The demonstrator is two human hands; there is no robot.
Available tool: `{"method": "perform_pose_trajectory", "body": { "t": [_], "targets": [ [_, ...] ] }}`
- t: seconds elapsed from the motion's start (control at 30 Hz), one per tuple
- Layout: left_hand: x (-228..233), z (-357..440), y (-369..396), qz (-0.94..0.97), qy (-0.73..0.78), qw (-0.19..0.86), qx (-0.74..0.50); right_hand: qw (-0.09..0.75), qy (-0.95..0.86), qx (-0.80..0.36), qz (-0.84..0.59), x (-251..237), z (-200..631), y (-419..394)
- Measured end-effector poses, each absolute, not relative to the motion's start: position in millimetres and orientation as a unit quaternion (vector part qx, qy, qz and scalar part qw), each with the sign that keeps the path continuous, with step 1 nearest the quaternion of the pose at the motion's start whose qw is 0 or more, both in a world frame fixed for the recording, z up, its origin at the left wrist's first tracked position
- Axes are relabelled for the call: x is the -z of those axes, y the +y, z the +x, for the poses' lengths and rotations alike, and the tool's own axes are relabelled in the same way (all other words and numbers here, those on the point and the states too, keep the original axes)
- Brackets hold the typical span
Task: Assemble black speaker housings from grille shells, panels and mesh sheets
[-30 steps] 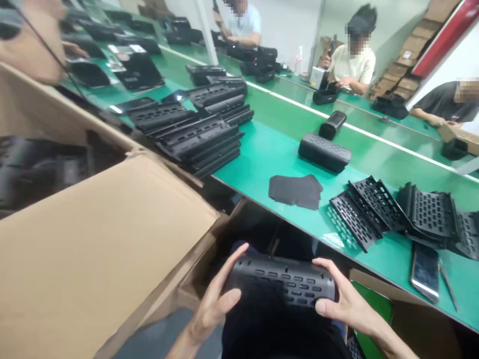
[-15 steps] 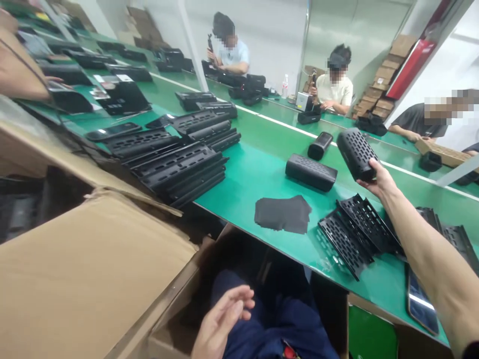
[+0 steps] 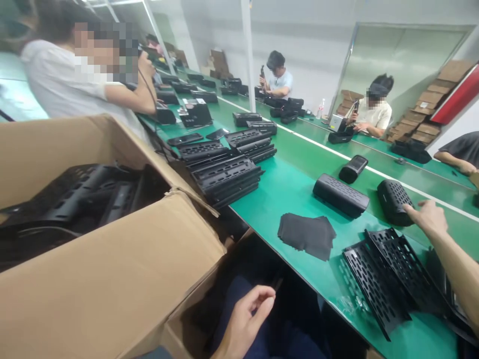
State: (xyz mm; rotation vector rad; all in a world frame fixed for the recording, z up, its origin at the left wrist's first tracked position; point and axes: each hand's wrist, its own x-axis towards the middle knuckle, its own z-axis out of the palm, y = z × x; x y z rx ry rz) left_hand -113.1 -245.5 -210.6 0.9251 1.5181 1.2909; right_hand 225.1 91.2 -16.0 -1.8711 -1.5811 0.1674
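Note:
My right hand (image 3: 428,217) reaches over the green table (image 3: 292,189) and its fingers rest on the near end of a black perforated speaker shell (image 3: 394,201) lying on the surface. Whether it still grips the shell I cannot tell; the fingers look loosely spread. Another finished shell (image 3: 340,195) lies just to the left of it. My left hand (image 3: 247,319) hangs empty over my lap with fingers curled apart, beside the cardboard box (image 3: 112,269).
Black grille panels (image 3: 385,274) lean at the table's near edge, with a pile of black cloth pieces (image 3: 307,234) beside them. Stacked black panels (image 3: 228,174) sit further left. The box holds black parts (image 3: 75,199). A person in white stands left; others sit along the far side.
My right hand has carried the shell from my lap out over the table and set it down beside the other one. My left hand let go and stayed at my lap. The camera tilted up.

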Motion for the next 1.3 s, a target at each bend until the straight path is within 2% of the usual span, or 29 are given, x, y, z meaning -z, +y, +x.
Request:
{"method": "perform_pose_trajectory", "body": {
  "t": [0.07, 0.17, 0.23, 0.4, 0.5, 0.73, 0.93, 1.13, 1.3],
  "targets": [
    [204.9, -109.5, -233.6, 0.418, 0.605, 0.437, -0.518, 0.263, -0.681, -0.064, -0.681, 22.6, 197.8, 66.3],
    [196.8, -105.4, -216.8, 0.486, 0.591, 0.384, -0.518, 0.130, -0.839, -0.123, -0.515, 54.3, 141.7, 20.9],
    [191.0, -107.3, -202.8, 0.532, 0.575, 0.321, -0.532, 0.042, -0.896, -0.123, -0.424, 79.8, 108.0, -2.7],
    [186.2, -128.0, -147.8, 0.623, 0.578, 0.138, -0.508, -0.062, -0.913, -0.062, -0.398, 114.4, 73.0, -13.3],
    [193.2, -139.5, -115.5, 0.648, 0.621, 0.099, -0.430, -0.096, -0.913, -0.034, -0.395, 113.3, 73.1, -9.0],
    [201.7, -145.2, -97.7, 0.654, 0.634, 0.087, -0.403, -0.104, -0.905, -0.003, -0.412, 94.4, 76.4, -14.3],
    [199.9, -145.3, -96.6, 0.657, 0.642, 0.071, -0.389, -0.100, -0.898, -0.030, -0.427, 97.7, 77.1, -11.2],
    [195.7, -143.8, -92.4, 0.655, 0.656, 0.062, -0.370, -0.001, -0.898, -0.091, -0.430, 78.3, 88.5, -19.3],
    [188.5, -141.0, -89.4, 0.656, 0.660, 0.065, -0.360, 0.085, -0.858, -0.190, -0.470, 51.7, 109.6, -27.1]
  ]
}}
